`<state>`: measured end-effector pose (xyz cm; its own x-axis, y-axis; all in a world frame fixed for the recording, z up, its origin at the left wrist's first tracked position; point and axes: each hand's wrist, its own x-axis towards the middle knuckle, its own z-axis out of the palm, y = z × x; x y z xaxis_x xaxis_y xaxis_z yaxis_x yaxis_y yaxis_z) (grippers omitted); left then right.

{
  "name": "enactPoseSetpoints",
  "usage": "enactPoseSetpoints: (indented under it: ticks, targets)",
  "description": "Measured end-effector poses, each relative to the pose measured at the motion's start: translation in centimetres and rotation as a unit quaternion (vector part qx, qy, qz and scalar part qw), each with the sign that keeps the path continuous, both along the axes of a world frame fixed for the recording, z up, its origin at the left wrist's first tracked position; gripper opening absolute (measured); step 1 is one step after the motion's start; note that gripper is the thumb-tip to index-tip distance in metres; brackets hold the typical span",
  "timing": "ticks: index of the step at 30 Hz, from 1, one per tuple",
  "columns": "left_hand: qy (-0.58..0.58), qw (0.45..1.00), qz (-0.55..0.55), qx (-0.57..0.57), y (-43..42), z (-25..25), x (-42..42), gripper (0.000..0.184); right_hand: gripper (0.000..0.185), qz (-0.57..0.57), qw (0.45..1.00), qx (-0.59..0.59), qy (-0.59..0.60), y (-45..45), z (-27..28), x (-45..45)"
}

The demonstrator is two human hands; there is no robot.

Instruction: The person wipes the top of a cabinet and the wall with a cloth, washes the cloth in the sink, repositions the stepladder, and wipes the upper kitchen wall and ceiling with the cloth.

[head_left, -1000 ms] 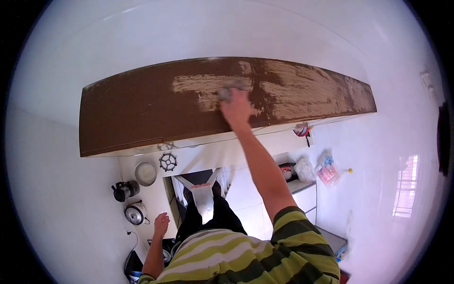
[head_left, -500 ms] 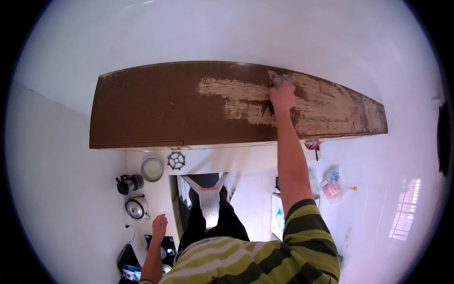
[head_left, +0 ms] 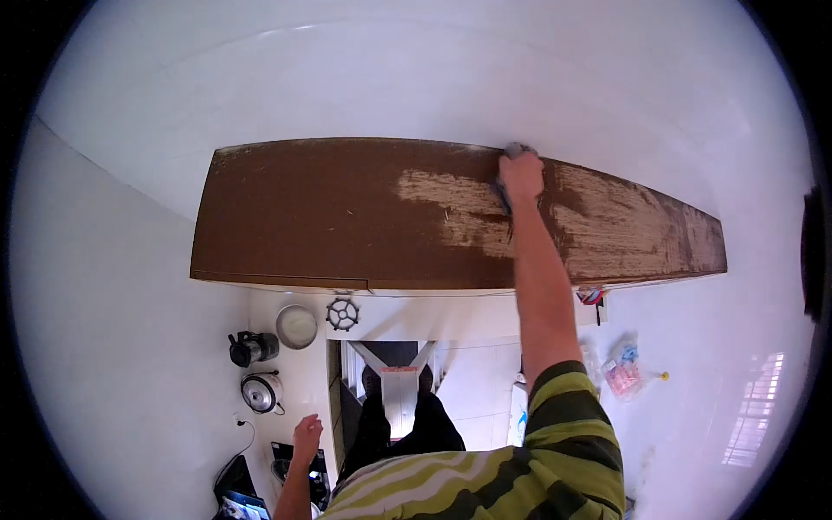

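My right hand (head_left: 522, 178) is closed on a bunched greyish rag (head_left: 517, 149) at the far edge of the brown cabinet top (head_left: 295, 217). Pale streaks (head_left: 624, 212) run across the board on both sides of this hand, while the left part is evenly dark brown. A few small light flecks lie on the surface. Low on the left, my left hand (head_left: 307, 436) hangs in the air with nothing in it, fingers loosely bent and partly apart, above the counter and near the stove.
I stand on a stepladder (head_left: 399, 399) below the cabinet. On the counter to the left are a round pan (head_left: 297, 327), a dark jug (head_left: 253, 348), a rice cooker (head_left: 262, 393) and a black burner grate (head_left: 343, 314). Plastic bags (head_left: 622, 374) hang on the right wall.
My right hand with the rag has moved over the board to its far edge. The whole view has shifted, the cabinet now sitting lower and further right. My left hand stays low and empty.
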<state>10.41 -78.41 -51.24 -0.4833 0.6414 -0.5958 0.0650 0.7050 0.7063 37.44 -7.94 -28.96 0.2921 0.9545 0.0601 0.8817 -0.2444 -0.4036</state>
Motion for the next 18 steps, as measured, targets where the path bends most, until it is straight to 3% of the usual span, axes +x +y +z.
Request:
enactPoseSetpoints:
  ticks: [2, 7, 9, 11, 12, 13, 14, 16, 18]
  targets:
    - [-0.019, 0.999, 0.026, -0.027, -3.2, -1.0, 0.5, 0.036, 0.049, 0.101, 0.993, -0.061, 0.018, -0.7, 0.3, -3.9]
    - [-0.021, 0.994, -0.044, -0.097, -4.3, -1.0, 2.1, 0.037, 0.049, 0.211, 0.976, 0.044, -0.007, -2.5, -2.4, -5.3]
    - [-0.021, 0.991, -0.067, -0.111, -3.3, -1.2, 1.9, 0.036, 0.054, 0.234, 0.964, 0.037, 0.119, -1.2, -4.3, -3.8]
    - [-0.015, 0.997, -0.037, -0.068, -3.0, -2.2, 1.0, 0.036, 0.057, 0.167, 0.911, -0.005, 0.377, -0.9, -3.3, -0.4]
    - [-0.011, 0.999, -0.006, -0.031, -3.1, -2.6, 1.0, 0.035, 0.053, 0.12, 0.933, 0.003, 0.34, -1.0, -2.1, 1.2]
    - [-0.045, 0.997, 0.048, -0.033, -1.6, 0.2, 1.5, 0.035, 0.049, 0.072, 0.951, 0.01, 0.302, -1.3, -0.4, 2.1]
    - [-0.045, 0.997, 0.054, -0.035, -1.3, 1.1, 1.5, 0.035, 0.04, 0.024, 0.985, 0.055, 0.159, -1.7, 0.8, 1.7]
    - [-0.061, 0.994, 0.076, -0.048, -1.7, 1.5, 1.3, 0.036, 0.039, 0.083, 0.978, -0.028, 0.19, -1.5, 0.8, -0.2]
    - [-0.048, 0.994, 0.078, -0.055, -2.4, 0.9, 1.4, 0.036, 0.042, 0.114, 0.99, 0.014, 0.085, -1.7, 0.0, -5.1]
